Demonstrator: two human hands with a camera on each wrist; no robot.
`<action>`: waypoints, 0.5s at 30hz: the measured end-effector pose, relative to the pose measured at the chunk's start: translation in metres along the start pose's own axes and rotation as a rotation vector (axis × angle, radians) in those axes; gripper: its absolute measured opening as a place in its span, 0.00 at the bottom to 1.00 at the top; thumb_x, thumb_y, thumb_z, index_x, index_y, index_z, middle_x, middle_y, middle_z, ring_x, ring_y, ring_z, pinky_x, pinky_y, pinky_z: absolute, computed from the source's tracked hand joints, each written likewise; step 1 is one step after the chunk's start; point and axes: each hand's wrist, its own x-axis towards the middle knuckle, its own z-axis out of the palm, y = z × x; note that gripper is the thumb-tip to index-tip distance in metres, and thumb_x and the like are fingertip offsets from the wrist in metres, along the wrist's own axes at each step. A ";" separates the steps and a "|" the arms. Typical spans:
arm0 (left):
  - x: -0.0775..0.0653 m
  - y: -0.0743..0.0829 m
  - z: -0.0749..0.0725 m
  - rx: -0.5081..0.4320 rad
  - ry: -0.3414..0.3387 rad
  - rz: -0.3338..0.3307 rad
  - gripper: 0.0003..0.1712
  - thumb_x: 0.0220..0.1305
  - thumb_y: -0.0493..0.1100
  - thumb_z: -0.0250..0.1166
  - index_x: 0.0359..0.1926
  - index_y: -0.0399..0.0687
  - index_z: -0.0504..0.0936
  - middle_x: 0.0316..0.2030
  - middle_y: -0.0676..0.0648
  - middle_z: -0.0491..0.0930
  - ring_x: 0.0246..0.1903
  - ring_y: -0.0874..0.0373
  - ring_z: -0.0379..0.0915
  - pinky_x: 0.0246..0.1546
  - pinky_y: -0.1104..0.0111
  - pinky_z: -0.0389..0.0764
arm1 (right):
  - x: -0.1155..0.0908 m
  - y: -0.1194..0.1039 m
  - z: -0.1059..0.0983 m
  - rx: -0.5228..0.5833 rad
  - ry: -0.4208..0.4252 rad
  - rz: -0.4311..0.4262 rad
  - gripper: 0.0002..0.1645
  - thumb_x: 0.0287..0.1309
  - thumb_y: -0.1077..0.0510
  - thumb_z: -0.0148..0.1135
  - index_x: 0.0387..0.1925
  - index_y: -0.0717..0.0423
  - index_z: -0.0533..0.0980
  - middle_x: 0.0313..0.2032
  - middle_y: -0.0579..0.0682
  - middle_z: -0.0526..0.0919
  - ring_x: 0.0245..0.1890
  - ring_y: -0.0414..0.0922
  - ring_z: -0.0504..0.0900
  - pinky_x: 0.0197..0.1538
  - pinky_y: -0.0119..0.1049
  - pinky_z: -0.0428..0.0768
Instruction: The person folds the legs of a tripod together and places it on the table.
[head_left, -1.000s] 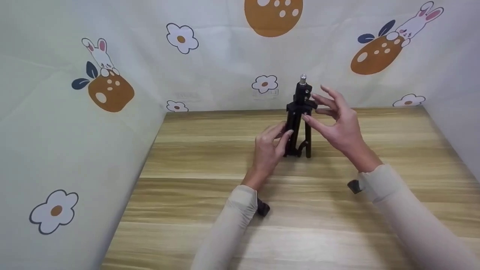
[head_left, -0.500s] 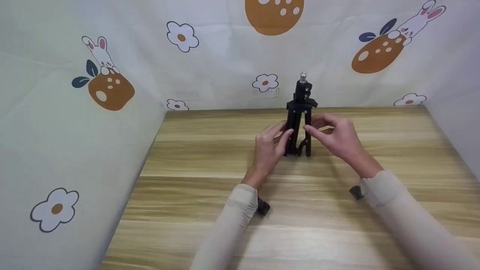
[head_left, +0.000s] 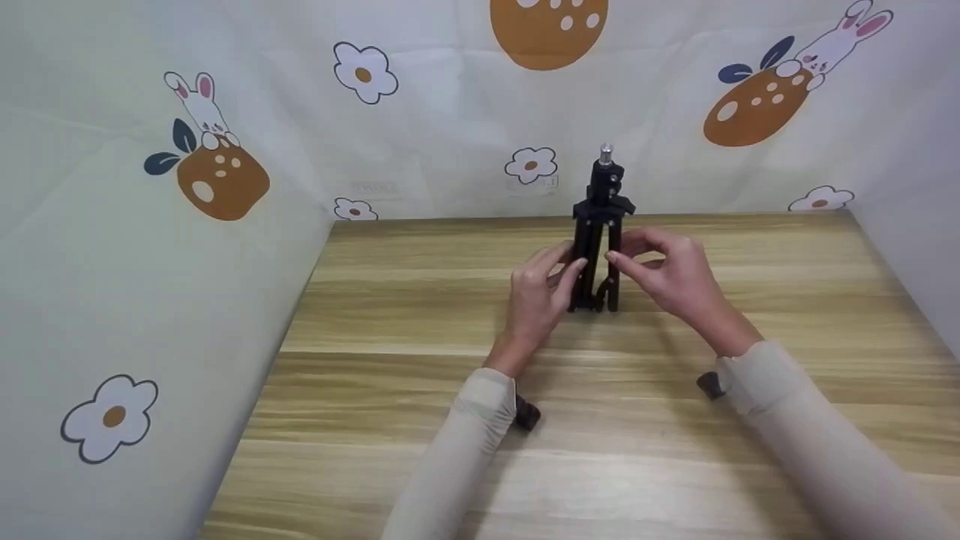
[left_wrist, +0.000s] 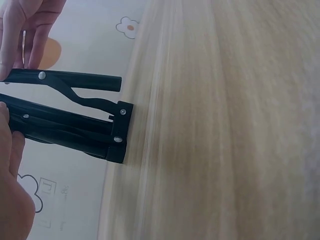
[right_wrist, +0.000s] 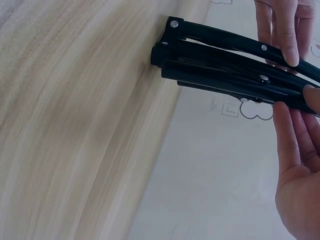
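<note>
A black folding tripod stand (head_left: 598, 214) with a silver stud on top stands upright near the back of the table, its legs mostly folded in. My left hand (head_left: 536, 289) grips the left side of the legs between thumb and fingers. On the other side my right hand (head_left: 667, 270) pinches the right leg (head_left: 614, 289), which sits slightly apart from the rest. In the left wrist view a curved brace (left_wrist: 82, 97) links that leg to the bottom bracket (left_wrist: 120, 132). The right wrist view has the folded legs (right_wrist: 220, 62) between both hands.
The wood-grain table (head_left: 375, 405) reaches back to a printed cloth backdrop (head_left: 435, 112), close behind the tripod. Cloth also hangs along the left and right sides. A dark wrist device (head_left: 527, 414) shows under the left sleeve, another (head_left: 710, 385) under the right.
My right hand has come down from the tripod's collar to pinch the right leg. That leg has shifted slightly inward, to the left. The left hand has kept its place.
</note>
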 end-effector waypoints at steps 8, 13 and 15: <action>-0.001 -0.001 0.000 0.008 0.006 0.006 0.15 0.77 0.39 0.68 0.58 0.34 0.87 0.47 0.38 0.90 0.50 0.55 0.90 0.50 0.74 0.91 | 0.001 -0.003 0.002 0.020 0.005 0.020 0.13 0.67 0.55 0.77 0.47 0.59 0.89 0.40 0.57 0.93 0.42 0.41 0.91 0.42 0.21 0.90; -0.002 -0.003 0.001 -0.002 0.015 0.007 0.15 0.77 0.39 0.68 0.58 0.35 0.87 0.47 0.39 0.90 0.51 0.54 0.90 0.49 0.69 0.92 | 0.000 -0.002 0.004 0.027 0.016 0.028 0.14 0.67 0.55 0.77 0.48 0.60 0.89 0.42 0.59 0.93 0.44 0.46 0.91 0.42 0.19 0.88; -0.002 -0.003 0.001 -0.007 0.013 0.003 0.15 0.77 0.39 0.68 0.58 0.36 0.87 0.48 0.39 0.89 0.51 0.54 0.90 0.50 0.69 0.92 | 0.000 -0.002 0.005 0.022 0.019 0.027 0.14 0.67 0.55 0.77 0.48 0.59 0.89 0.42 0.58 0.93 0.45 0.48 0.92 0.42 0.19 0.88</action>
